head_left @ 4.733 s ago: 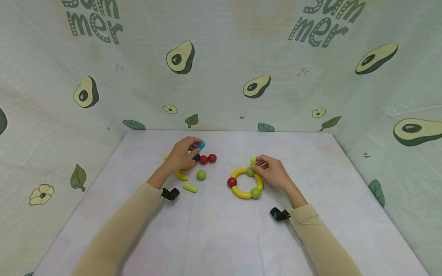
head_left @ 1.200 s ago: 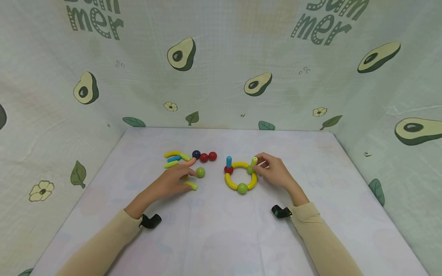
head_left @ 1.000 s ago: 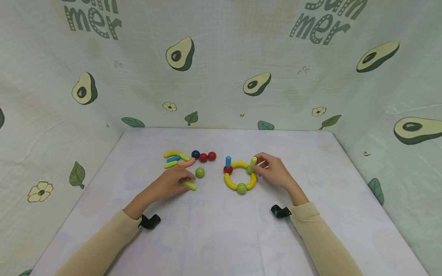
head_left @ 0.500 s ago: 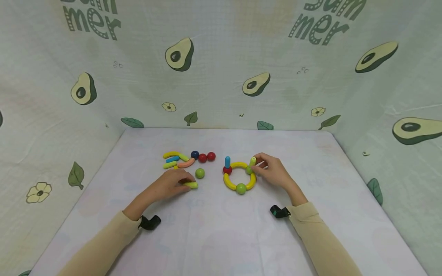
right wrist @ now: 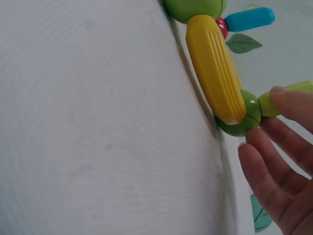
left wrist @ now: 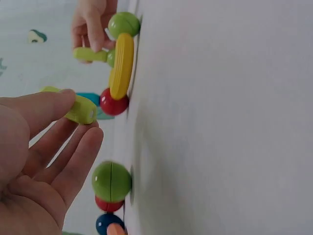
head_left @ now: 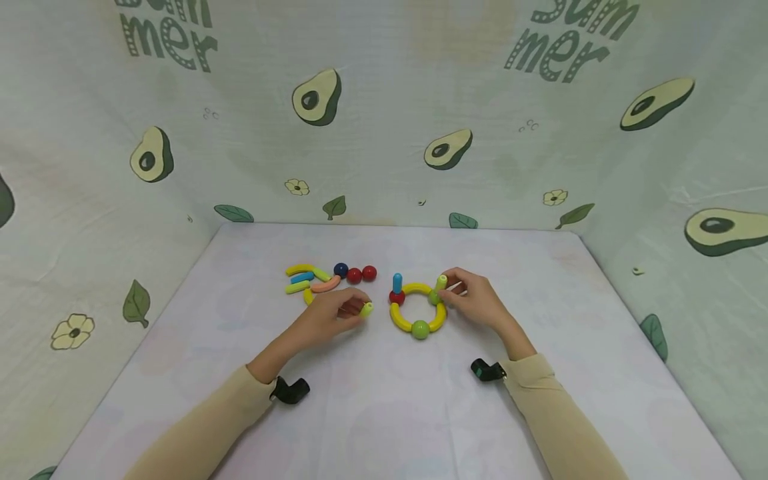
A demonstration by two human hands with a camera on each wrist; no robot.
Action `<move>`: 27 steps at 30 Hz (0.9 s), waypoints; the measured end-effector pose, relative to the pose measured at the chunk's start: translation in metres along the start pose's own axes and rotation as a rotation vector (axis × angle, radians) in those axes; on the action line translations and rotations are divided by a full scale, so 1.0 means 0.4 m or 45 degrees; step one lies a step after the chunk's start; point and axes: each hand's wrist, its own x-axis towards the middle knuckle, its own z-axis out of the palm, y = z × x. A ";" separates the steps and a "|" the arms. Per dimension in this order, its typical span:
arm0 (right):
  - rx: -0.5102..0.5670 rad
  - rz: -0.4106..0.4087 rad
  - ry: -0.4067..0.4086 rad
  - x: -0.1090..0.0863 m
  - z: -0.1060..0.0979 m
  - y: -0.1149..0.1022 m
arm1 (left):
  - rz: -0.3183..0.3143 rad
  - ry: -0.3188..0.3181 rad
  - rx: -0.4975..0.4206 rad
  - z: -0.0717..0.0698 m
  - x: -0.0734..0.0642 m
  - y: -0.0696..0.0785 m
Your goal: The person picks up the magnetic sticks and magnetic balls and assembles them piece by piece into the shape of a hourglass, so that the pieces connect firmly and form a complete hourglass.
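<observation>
My left hand (head_left: 327, 315) pinches a short lime-green rod (left wrist: 82, 109) between thumb and fingers, above the table. Left of the right hand lies a ring made of curved yellow rods (head_left: 401, 319) joined by a red ball (head_left: 397, 298) and two green balls. From the red ball a blue rod (head_left: 397, 283) stands upright. My right hand (head_left: 477, 299) pinches another lime-green rod (head_left: 442, 281), which stands on the far-right green ball (right wrist: 247, 115) of the ring. A loose green ball (left wrist: 111, 181) shows below the left hand in the left wrist view, hidden in the head view.
Beyond the left hand, several loose pieces lie on the white table (head_left: 384, 413): a yellow curved rod (head_left: 299, 269), a blue rod (head_left: 302, 277), lime-green rods (head_left: 297, 287), an orange curved piece (head_left: 326, 285), a dark blue ball (head_left: 341, 270) and two red balls (head_left: 362, 273).
Over the last seconds a blue rod came onto the ring's red ball, and the ring turned. My left hand then took the lime-green rod off the table and moved right; my right hand stayed.
</observation>
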 end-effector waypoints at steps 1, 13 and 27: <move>0.002 0.000 -0.001 0.000 -0.001 -0.001 | -0.005 0.007 -0.013 0.006 0.007 0.006; -0.007 -0.010 0.014 0.001 -0.001 -0.005 | 0.025 -0.032 -0.149 0.108 0.099 0.094; -0.007 -0.035 0.029 -0.001 0.002 -0.005 | 0.041 -0.055 -0.167 0.175 0.137 0.132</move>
